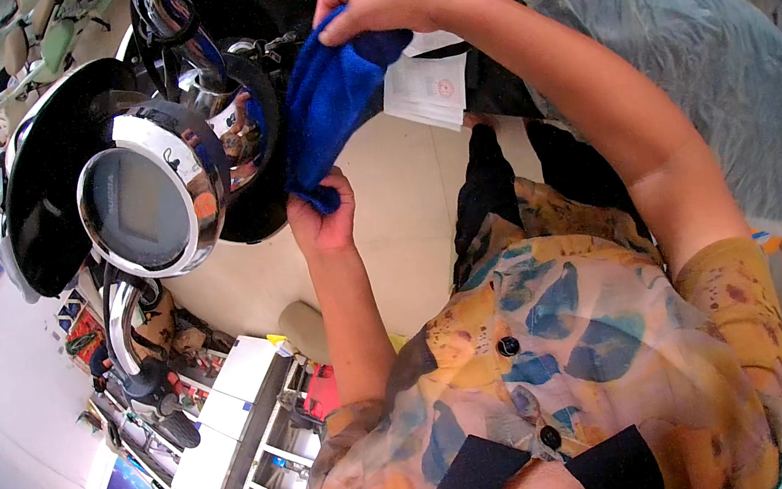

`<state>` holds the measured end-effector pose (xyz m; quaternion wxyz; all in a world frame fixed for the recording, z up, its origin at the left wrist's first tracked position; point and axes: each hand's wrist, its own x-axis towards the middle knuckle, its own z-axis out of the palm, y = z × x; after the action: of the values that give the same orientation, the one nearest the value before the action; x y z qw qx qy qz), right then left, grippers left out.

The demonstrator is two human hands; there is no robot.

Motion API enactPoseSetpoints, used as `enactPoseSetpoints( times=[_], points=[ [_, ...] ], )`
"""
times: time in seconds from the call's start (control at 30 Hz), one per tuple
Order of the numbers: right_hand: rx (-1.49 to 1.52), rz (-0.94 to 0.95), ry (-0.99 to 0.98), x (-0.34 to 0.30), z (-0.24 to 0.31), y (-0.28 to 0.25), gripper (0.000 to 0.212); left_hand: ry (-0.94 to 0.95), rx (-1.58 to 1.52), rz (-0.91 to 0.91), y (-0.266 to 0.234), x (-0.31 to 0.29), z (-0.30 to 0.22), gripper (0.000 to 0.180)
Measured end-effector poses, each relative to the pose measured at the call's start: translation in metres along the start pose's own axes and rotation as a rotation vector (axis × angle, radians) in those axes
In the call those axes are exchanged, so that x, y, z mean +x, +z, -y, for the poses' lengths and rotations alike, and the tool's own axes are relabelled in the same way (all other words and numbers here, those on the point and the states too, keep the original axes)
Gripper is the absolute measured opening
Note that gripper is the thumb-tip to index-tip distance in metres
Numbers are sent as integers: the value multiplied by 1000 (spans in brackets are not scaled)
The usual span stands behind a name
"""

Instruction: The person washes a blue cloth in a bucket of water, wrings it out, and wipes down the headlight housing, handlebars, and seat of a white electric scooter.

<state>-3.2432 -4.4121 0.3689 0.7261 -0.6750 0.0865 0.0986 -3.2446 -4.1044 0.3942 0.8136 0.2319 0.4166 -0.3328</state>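
Note:
A blue cloth (329, 97) is stretched between my two hands, close beside the body of a scooter. My left hand (327, 219) pinches its lower end, where the fabric bunches at the fingertips. At the upper end, my right hand (376, 6) grips the cloth between thumb and fingers, arm reaching across the scooter. The scooter's round chrome instrument dial (138, 206) is left of the cloth, and a shiny chrome round part (239, 141) stands right behind it. Whether the cloth touches the scooter's dark panel, I cannot tell.
The scooter's seat (678, 70) is wrapped in clear plastic on the right. White papers (429, 92) lie near its footboard. A chrome handlebar (125, 325) juts toward the lower left, before white cabinets (231, 390). Other scooters (28, 46) stand at the upper left.

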Motion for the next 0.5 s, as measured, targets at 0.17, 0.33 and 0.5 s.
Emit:
enactPoseSetpoints(
  times=[0.17, 0.33, 0.5],
  points=[
    [-236, -179, -5, 50, 7, 16, 32, 13, -114, 31, 9, 4, 4, 16],
    [-566, -292, 30, 88, 9, 39, 40, 21, -161, 7, -3, 15, -11, 18],
    [-699, -391, 40, 82, 9, 45, 39, 29, -71, -98, 0, 33, -11, 19]
  ],
)
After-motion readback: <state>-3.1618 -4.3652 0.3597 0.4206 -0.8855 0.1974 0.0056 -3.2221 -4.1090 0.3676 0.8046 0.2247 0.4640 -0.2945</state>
